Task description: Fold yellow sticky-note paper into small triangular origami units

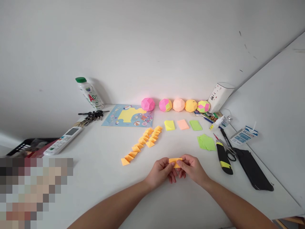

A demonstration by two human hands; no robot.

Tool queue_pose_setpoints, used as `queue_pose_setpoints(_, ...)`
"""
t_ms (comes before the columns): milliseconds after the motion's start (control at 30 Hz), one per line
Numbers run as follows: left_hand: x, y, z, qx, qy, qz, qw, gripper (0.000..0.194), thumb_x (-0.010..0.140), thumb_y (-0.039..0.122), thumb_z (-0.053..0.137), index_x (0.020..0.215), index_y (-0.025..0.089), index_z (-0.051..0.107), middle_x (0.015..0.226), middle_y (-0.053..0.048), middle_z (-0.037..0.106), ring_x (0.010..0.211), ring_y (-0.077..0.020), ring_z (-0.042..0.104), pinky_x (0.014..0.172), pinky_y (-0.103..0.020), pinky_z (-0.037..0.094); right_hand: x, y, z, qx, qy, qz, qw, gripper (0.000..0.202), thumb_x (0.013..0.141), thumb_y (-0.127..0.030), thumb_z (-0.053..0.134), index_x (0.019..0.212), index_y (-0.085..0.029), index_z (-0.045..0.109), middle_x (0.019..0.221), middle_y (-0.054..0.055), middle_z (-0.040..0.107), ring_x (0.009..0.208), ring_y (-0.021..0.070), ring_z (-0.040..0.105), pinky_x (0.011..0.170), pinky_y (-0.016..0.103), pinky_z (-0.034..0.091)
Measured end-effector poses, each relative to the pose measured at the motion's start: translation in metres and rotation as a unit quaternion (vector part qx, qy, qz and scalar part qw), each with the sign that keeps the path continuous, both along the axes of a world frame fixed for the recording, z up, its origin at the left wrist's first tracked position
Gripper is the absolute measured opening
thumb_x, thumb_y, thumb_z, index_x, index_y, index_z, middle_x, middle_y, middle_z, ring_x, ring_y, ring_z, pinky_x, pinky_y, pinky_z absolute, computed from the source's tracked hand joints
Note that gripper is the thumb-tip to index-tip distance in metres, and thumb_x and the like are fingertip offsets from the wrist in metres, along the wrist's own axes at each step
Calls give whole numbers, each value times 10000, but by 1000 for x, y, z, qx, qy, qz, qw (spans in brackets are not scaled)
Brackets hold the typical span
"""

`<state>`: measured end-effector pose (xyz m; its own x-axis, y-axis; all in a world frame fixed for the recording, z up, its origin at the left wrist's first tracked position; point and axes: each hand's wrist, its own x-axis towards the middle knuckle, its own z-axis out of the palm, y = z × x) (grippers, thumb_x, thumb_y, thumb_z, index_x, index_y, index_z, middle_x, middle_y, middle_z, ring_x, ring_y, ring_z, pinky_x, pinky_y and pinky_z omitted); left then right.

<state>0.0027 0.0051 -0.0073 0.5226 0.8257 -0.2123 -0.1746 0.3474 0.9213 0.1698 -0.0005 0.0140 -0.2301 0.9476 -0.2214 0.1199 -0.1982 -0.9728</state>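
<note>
An orange paper piece is held up between both hands near the table's front. My left hand pinches its left side between thumb and fingers. On its right side, my right hand grips it the same way, and the two thumbs are close together. Beyond my left hand, folded orange pieces stand in two slanting rows. Past the hands lie a yellow pad, a pale pink pad and a green pad. Loose green sheets are to the right.
Several paper balls line the wall. At left are a bottle, keys and a remote. A box cutter, scissors, black pouch and drink carton lie right.
</note>
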Motion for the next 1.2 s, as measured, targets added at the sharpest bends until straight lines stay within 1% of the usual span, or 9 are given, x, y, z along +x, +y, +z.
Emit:
queue_pose_setpoints(200, 0, 1, -1, -15, 4, -7, 1000, 375, 774, 503, 539, 707, 148, 436, 589, -14, 616, 451, -129, 601, 414, -226, 440, 1, 0, -1, -6, -1, -5, 1000, 297, 779, -442, 580, 730, -153, 529, 577, -18, 603, 437, 112, 571, 424, 219, 436)
queue_pose_setpoints(433, -5, 6, 3, -25, -8, -62, 998, 377, 734, 490, 600, 745, 130, 491, 607, -31, 636, 469, -146, 617, 423, -239, 458, 0, -1, 4, -5, -8, -9, 1000, 271, 763, -417, 599, 714, -154, 551, 541, -27, 597, 415, 108, 550, 412, 218, 433)
queue_pose_setpoints(567, -8, 9, 6, -23, -8, -102, 994, 336, 750, 446, 602, 744, 115, 547, 610, -46, 642, 467, -144, 613, 413, -230, 453, 1, -1, 3, -3, -10, -3, 1000, 267, 769, -414, 591, 721, -154, 558, 544, -29, 587, 414, 109, 547, 416, 225, 442)
queue_pose_setpoints(667, -9, 10, 7, -21, 0, -119, 993, 303, 753, 417, 606, 740, 115, 576, 615, -46, 643, 466, -141, 608, 413, -228, 454, 1, -2, 2, -1, -14, -1, 1000, 263, 770, -415, 589, 719, -159, 558, 550, -29, 585, 416, 113, 552, 420, 230, 446)
queue_pose_setpoints(867, -9, 9, 12, -31, 10, -105, 994, 274, 752, 392, 610, 706, 125, 564, 573, -24, 624, 434, -130, 592, 401, -219, 442, 0, -1, 3, 4, -20, 2, 1000, 284, 770, -434, 585, 718, -157, 550, 572, -18, 594, 437, 113, 556, 428, 228, 439)
queue_pose_setpoints(933, -9, 9, 13, -32, 9, -102, 994, 278, 757, 393, 603, 703, 123, 564, 566, -21, 616, 427, -128, 588, 393, -214, 434, 0, -1, 3, 4, -10, 17, 1000, 278, 781, -428, 577, 733, -156, 544, 590, -15, 594, 464, 111, 558, 450, 228, 447)
queue_pose_setpoints(1067, -8, 8, 13, -28, 2, -97, 995, 306, 754, 408, 602, 673, 115, 567, 562, -29, 606, 424, -124, 579, 390, -214, 430, 1, 0, 4, -8, -3, 69, 998, 233, 795, -386, 574, 771, -158, 533, 604, -5, 608, 503, 112, 552, 472, 228, 452)
queue_pose_setpoints(1200, -7, 7, 10, -33, -5, -77, 996, 312, 736, 414, 620, 684, 114, 555, 578, -34, 614, 435, -128, 585, 399, -224, 449, 1, 0, 5, -26, -10, 79, 996, 188, 776, -336, 581, 801, -153, 546, 624, 6, 628, 509, 115, 557, 459, 223, 441)
